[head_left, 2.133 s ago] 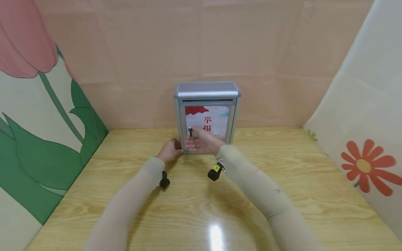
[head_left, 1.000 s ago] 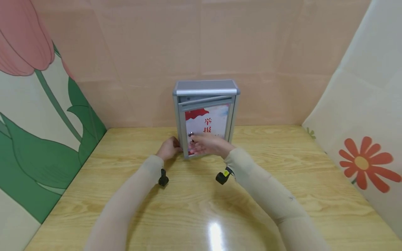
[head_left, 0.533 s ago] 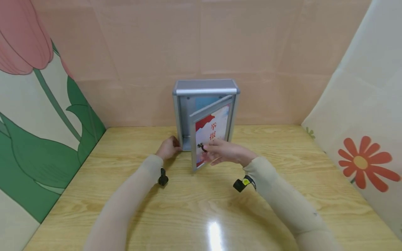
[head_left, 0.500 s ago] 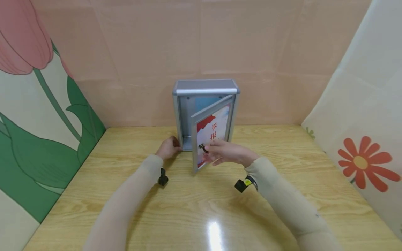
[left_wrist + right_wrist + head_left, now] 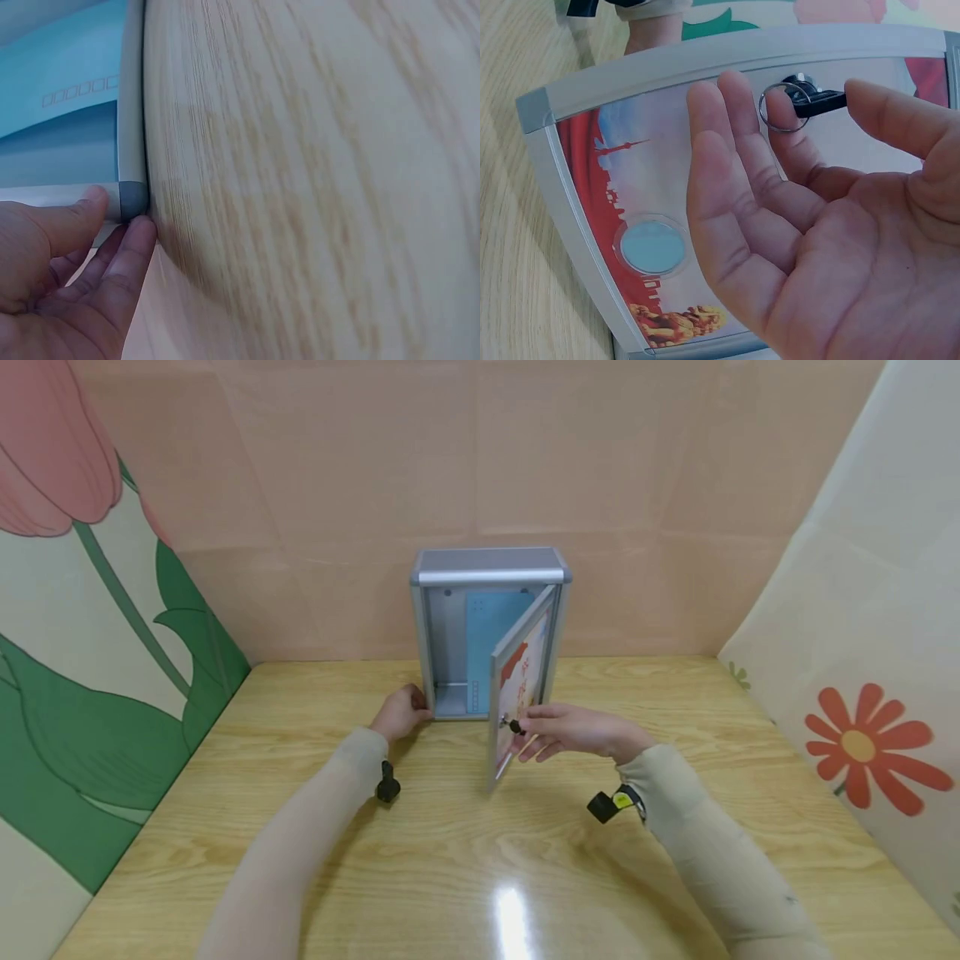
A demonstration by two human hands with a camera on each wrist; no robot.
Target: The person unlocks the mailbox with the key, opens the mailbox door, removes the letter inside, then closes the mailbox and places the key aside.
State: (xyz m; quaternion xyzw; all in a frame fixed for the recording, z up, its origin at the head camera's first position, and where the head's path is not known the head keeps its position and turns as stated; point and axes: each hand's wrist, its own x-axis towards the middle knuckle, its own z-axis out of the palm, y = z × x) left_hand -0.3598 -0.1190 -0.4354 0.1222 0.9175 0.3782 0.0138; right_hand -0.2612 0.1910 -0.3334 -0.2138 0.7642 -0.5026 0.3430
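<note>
A silver-grey metal mailbox [image 5: 491,565] stands upright at the back of the table, its front door [image 5: 497,693] swung out on the right-side hinge. Inside leans a light blue envelope [image 5: 483,643], also visible in the left wrist view. My left hand [image 5: 401,713] holds the box's lower left edge, thumb on the front frame and fingers at the grey corner cap [image 5: 133,201]. With thumb and index finger, my right hand [image 5: 581,731] pinches the black-headed key [image 5: 821,103] in the door lock. A metal ring [image 5: 765,120] hangs on the key; the other fingers are loosely bent.
The wood-grain table [image 5: 420,860] runs from the front up to a pink back sheet [image 5: 337,510]. Flower-printed panels [image 5: 862,635] stand at both sides. On the door is a printed poster with a round window [image 5: 652,246] low down.
The door has gone from closed to wide open, my right hand drawing it forward and right by the key. The blue envelope has come into view. My left hand stays at the box's lower left corner.
</note>
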